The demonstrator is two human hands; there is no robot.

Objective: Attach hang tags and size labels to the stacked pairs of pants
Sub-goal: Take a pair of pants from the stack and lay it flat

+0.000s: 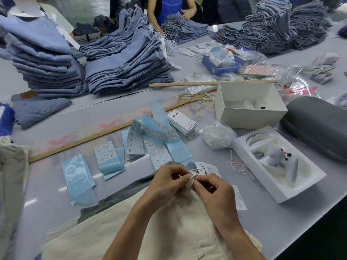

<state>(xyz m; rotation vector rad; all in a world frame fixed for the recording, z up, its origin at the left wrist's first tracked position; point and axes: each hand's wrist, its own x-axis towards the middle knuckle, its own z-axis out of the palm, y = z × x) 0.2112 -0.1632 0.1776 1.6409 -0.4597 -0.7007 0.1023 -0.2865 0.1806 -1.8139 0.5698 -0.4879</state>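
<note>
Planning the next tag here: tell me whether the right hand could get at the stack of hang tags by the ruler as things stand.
Probably yes. The stack of hang tags lies uncovered on the table ahead of the right hand, but that hand is busy with the loop.

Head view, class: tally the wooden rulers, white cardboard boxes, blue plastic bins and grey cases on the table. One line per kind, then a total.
wooden rulers: 2
white cardboard boxes: 2
blue plastic bin: 1
grey case: 1
Total: 6
</note>
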